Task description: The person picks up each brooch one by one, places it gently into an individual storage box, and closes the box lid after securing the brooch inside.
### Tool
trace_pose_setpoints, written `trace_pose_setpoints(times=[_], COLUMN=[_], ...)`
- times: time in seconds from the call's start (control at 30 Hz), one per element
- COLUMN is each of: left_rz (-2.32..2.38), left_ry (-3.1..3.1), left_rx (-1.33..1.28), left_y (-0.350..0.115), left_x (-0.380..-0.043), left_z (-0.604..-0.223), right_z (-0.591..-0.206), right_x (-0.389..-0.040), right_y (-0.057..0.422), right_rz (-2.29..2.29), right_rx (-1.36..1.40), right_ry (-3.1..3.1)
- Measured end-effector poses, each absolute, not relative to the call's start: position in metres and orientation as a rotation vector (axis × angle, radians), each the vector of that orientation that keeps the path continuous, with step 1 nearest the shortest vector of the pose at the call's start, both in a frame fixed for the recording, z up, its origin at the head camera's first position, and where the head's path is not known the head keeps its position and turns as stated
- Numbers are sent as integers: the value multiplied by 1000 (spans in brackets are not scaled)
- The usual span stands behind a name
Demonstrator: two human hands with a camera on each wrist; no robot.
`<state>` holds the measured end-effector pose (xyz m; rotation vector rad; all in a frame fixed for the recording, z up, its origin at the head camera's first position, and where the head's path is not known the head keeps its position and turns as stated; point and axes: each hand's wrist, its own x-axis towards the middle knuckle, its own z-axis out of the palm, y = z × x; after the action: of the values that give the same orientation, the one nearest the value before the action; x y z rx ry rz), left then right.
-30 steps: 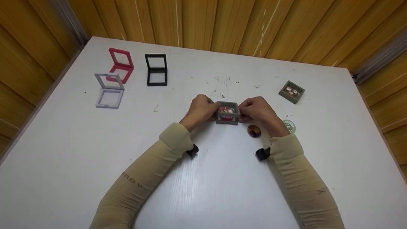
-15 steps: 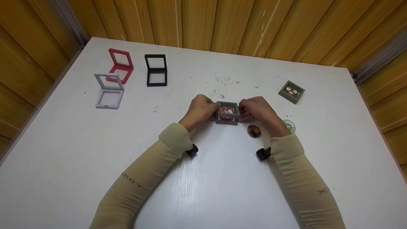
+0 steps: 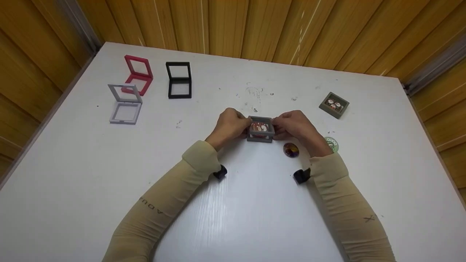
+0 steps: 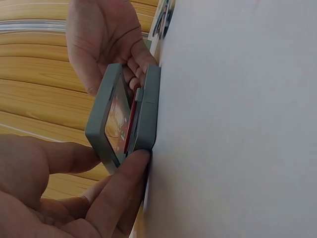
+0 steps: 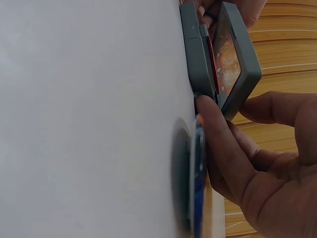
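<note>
A small grey hinged frame case [image 3: 260, 129] sits on the white table [image 3: 255, 218], with a red patterned disc inside it. My left hand [image 3: 229, 125] grips its left side and my right hand [image 3: 293, 125] grips its right side. In the left wrist view the grey case [image 4: 124, 116] has its lid tilted a little off the base, the fingers [image 4: 119, 193] pinching its edge. The right wrist view shows the grey case [image 5: 220, 54] likewise nearly closed, with the thumb [image 5: 215, 129] at its corner.
A purple-gold oval disc [image 3: 291, 149] and a green disc [image 3: 331, 144] lie near my right wrist. A closed grey case [image 3: 334, 104] sits at the right back. Open red [image 3: 138, 74], black [image 3: 178, 80] and light grey [image 3: 125, 103] cases stand at the left back.
The lid of the grey case has come down slightly closer to its base. Both hands stay where they were.
</note>
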<state>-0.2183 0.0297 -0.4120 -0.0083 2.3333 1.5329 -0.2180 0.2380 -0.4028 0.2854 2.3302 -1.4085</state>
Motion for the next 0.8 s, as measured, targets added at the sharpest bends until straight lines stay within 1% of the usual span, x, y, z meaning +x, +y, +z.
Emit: trace_pose_setpoints(times=[0.37, 0.8], left_rz=[1517, 1449], left_ry=[2345, 2440], left_rx=[-7, 53], left_y=[31, 30], left_x=[-219, -218], left_z=[-413, -413], right_z=[-404, -407], right_x=[-218, -219], right_y=[239, 239], right_rz=[-1397, -1386], right_rx=[264, 269], right_ry=[2344, 2358])
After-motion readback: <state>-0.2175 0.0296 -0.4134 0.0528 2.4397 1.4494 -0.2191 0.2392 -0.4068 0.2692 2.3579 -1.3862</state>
